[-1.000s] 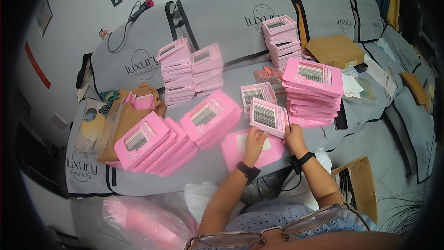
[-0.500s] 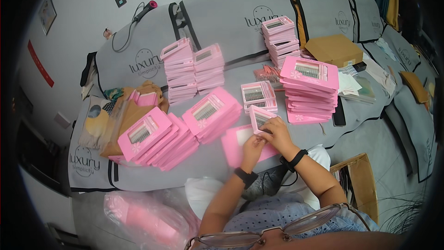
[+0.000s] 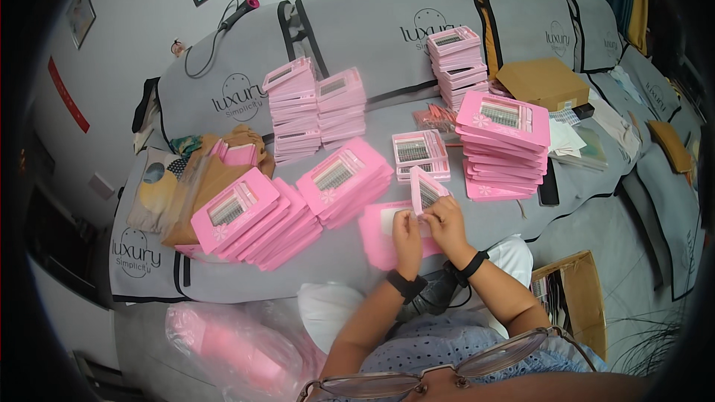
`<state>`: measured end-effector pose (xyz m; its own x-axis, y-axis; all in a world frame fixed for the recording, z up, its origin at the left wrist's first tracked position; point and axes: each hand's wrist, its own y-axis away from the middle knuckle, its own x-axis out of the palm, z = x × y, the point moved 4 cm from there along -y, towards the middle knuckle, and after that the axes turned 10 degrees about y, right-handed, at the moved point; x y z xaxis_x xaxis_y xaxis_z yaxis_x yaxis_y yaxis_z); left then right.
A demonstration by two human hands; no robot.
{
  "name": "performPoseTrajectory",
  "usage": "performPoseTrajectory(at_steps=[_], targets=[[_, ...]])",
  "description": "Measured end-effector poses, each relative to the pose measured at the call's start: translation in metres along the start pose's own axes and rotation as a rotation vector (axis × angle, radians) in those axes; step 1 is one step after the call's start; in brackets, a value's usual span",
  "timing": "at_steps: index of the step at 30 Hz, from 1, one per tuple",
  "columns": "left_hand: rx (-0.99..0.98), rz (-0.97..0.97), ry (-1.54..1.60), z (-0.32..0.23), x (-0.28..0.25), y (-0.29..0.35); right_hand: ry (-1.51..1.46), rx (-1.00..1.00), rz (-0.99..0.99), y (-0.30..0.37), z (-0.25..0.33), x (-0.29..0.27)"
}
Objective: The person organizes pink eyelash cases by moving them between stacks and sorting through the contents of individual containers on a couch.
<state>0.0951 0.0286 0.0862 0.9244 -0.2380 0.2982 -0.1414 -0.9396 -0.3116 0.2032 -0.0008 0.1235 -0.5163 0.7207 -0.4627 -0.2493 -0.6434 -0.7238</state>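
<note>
In front of me, a pink case [image 3: 428, 191] with rows of dark false lashes behind its window is tilted up on edge. My right hand [image 3: 447, 225] grips its lower right side, thumb and fingers closed round it. At its lower left corner, my left hand [image 3: 407, 242] has its fingers pinched together against the case; the exact fingertip contact is partly hidden. Beneath both hands lie pink cards [image 3: 377, 242] with a pale window. Just beyond, more lash cases [image 3: 418, 150] are piled on the grey sofa cover [image 3: 357, 249].
Pink carded lash sets stand in piles at left [image 3: 237, 212], centre [image 3: 339, 179] and right [image 3: 500, 141]. Farther back rise stacks of lash cases [image 3: 341, 108]. A phone [image 3: 549, 184] and cardboard box [image 3: 542, 83] lie right. Below are a plastic bag [image 3: 231, 342] and an open carton [image 3: 585, 298].
The lash case has been turned more upright and shifted slightly right. My left hand has moved from beside my right thumb to the case's lower left corner.
</note>
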Motion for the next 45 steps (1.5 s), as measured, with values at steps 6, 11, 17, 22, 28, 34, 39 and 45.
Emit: performPoseTrajectory(at_steps=[6,11,17,22,28,34,39,45], targets=[[0.014,-0.083,-0.047,0.021,0.002,-0.002,-0.033,0.038,-0.053,0.006,0.005,0.008],[0.003,-0.171,-0.037,0.027,0.002,-0.004,0.001,0.072,-0.173,-0.001,0.016,0.000],[-0.059,-0.274,0.057,0.032,-0.012,-0.005,-0.008,0.151,-0.149,-0.010,-0.002,-0.015],[-0.121,-0.275,-0.029,0.039,-0.028,-0.007,-0.004,0.279,-0.221,-0.022,-0.030,-0.048],[-0.074,-0.099,0.099,0.031,-0.019,-0.012,-0.009,0.186,-0.145,-0.018,-0.022,-0.039],[-0.410,-0.037,0.692,0.036,-0.015,-0.045,-0.066,0.024,-0.071,0.006,-0.006,-0.028],[-0.482,0.182,0.687,0.033,-0.008,-0.059,-0.139,-0.070,-0.002,0.022,-0.001,-0.025],[-0.477,0.400,0.474,0.044,-0.006,-0.073,-0.146,-0.066,0.053,0.037,-0.001,-0.025]])
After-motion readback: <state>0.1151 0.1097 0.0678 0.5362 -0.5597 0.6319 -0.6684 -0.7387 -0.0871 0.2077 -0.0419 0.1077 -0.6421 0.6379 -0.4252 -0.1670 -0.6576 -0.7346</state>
